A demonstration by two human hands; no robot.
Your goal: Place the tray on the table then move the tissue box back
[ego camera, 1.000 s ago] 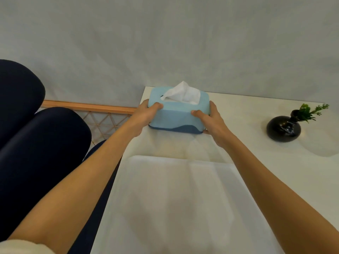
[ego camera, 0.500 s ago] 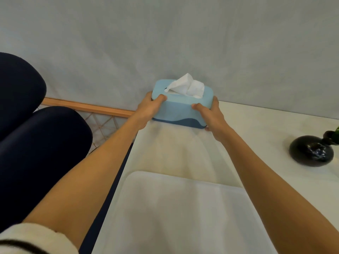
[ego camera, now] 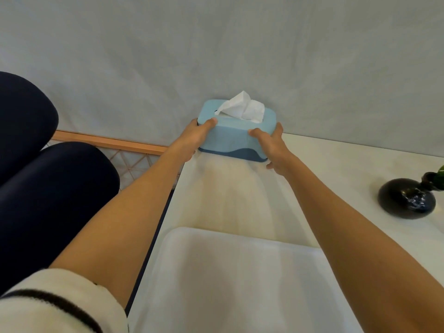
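A light blue tissue box (ego camera: 234,138) with a darker blue base and a white tissue sticking out of its top stands at the far left corner of the white table (ego camera: 324,179), against the grey wall. My left hand (ego camera: 195,138) grips its left end and my right hand (ego camera: 270,145) grips its right end. A white tray (ego camera: 240,280) lies flat on the table close to me, between my forearms.
A round black vase (ego camera: 406,198) with green leaves stands on the table at the right. Dark blue cushions (ego camera: 52,188) lie left of the table, with a wooden lattice rail (ego camera: 115,143) behind them. The grey wall closes off the table's far side.
Both hands have pushed the tissue box away from me, towards the wall, to the table's back corner. The view has shifted so the vase sits further right.
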